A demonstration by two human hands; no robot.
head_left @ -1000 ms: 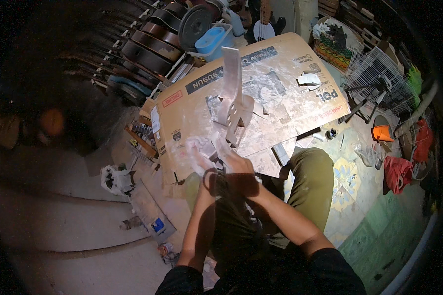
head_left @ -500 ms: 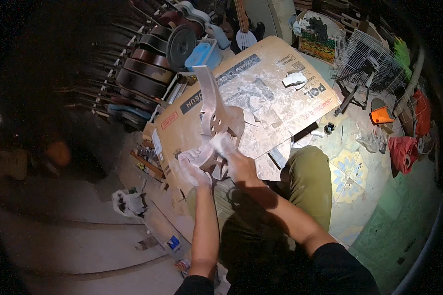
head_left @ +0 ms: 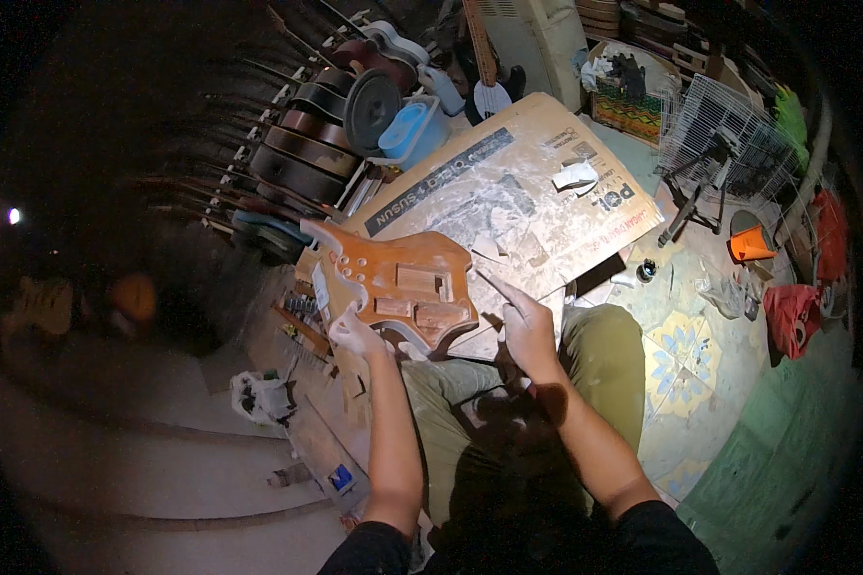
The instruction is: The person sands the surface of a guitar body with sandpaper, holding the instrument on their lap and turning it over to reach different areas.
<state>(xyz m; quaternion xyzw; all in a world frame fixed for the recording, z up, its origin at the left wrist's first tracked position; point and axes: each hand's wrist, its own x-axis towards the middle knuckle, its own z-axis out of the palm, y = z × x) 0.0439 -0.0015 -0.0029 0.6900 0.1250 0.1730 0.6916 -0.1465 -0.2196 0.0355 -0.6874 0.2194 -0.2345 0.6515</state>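
Your left hand [head_left: 357, 335], fingers clamped on its lower edge, props the orange-brown guitar body [head_left: 398, 287] above your lap, your right hand [head_left: 527, 326] pinching a thin stick [head_left: 497, 289] beside it: probably stiff, fairly heavy wood with scratchable finish, so grip the solid rim, beyond lies flattened cardboard [head_left: 508, 192].

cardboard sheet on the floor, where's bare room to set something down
The cardboard sheet is mostly bare in its middle, between the guitar body and the paper scrap. The tiled floor right of the knee is free too. It is crowded along the guitars at left.
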